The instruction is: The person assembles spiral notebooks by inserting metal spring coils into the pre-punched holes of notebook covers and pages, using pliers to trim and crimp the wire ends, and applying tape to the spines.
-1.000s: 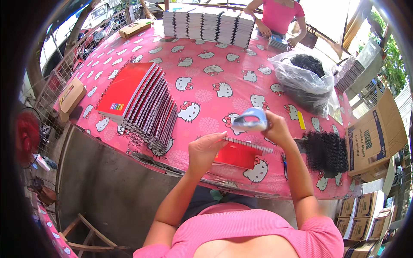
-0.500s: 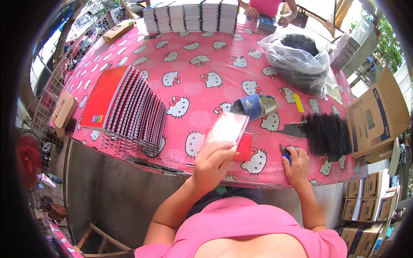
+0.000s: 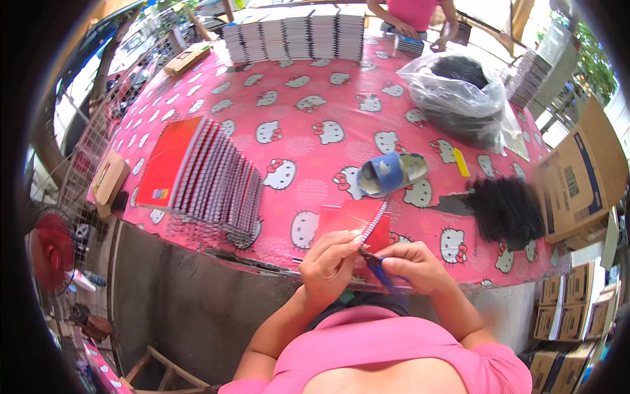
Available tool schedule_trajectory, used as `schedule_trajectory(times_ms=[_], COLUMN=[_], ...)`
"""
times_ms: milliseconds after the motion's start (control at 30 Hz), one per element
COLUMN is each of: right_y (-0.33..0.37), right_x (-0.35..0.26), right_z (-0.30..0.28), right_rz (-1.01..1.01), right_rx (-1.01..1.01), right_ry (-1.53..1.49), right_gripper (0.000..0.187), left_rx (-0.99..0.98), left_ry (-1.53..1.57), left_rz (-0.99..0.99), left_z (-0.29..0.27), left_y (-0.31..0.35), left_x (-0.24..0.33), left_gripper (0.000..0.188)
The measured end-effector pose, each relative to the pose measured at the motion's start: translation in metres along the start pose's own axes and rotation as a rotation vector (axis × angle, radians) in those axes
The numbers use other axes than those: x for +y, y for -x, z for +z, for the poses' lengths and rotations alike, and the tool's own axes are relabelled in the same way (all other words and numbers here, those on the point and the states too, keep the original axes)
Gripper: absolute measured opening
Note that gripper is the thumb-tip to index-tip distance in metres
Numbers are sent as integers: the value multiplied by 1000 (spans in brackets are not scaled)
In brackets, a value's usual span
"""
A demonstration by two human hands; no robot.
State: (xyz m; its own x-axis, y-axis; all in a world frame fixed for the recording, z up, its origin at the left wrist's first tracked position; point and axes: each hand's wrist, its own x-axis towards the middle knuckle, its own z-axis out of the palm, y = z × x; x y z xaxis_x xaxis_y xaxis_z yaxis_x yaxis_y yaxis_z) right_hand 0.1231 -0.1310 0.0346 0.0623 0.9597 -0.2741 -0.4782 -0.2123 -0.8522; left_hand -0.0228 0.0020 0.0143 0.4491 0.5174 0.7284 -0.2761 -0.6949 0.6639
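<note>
1. Far left I see a red fan (image 3: 51,253) below the table edge, and a small cardboard box (image 3: 109,178) perched at the table's left corner.
2. Next over, a fanned row of spiral notebooks (image 3: 207,177) lies on the pink cartoon-cat tablecloth (image 3: 315,98), a red cover facing up at the row's left end.
3. At the far edge of the table I make out upright stacks of notebooks (image 3: 295,33), with another person in a pink top (image 3: 413,10) standing just behind them.
4. My left hand (image 3: 331,266) is at the near edge of the table, fingers curled and gripping the lower edge of a red notebook (image 3: 351,220). The notebook lies partly on the table, tilted up toward me, its wire spiral running along the right side.
5. My right hand (image 3: 413,266) is just beside the left one, almost touching it. Its fingers are pinched shut on a blue-handled tool (image 3: 380,272), whose tip meets the lower end of the spiral between the two hands. I cannot tell what kind of tool it is.
6. Just beyond the notebook, a blue roll of tape (image 3: 390,174) sits on the cloth, well clear of both hands.
7. Further right lies a loose heap of black wire spirals (image 3: 505,210), and behind it a clear plastic bag (image 3: 459,98) full of dark ones.
8. At the right edge stands a large open cardboard carton (image 3: 581,177), with smaller boxes (image 3: 571,308) stacked below it.
</note>
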Motion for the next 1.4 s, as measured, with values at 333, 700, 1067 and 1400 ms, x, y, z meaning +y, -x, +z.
schedule_trajectory(times_ms=[333,700,1067,1400], right_y=[30,-67,-260,-229], right_x=[17,-149,-111,-108], right_z=[-90,152,169,136], right_rz=[-267,-1385,-1258,-1387], right_rx=[745,-107,196,325], right_ry=[1722,1642,938,1007], right_gripper=[49,45,24,35], left_rx=[757,180,880,1035], left_ry=[-56,-369,21,-297], left_rz=[186,368,-164,19], left_z=[-167,-129,-187,-211], left_y=[-102,-123,-108,-98], left_x=[52,77,-30,-26], left_gripper=[14,30,60,25])
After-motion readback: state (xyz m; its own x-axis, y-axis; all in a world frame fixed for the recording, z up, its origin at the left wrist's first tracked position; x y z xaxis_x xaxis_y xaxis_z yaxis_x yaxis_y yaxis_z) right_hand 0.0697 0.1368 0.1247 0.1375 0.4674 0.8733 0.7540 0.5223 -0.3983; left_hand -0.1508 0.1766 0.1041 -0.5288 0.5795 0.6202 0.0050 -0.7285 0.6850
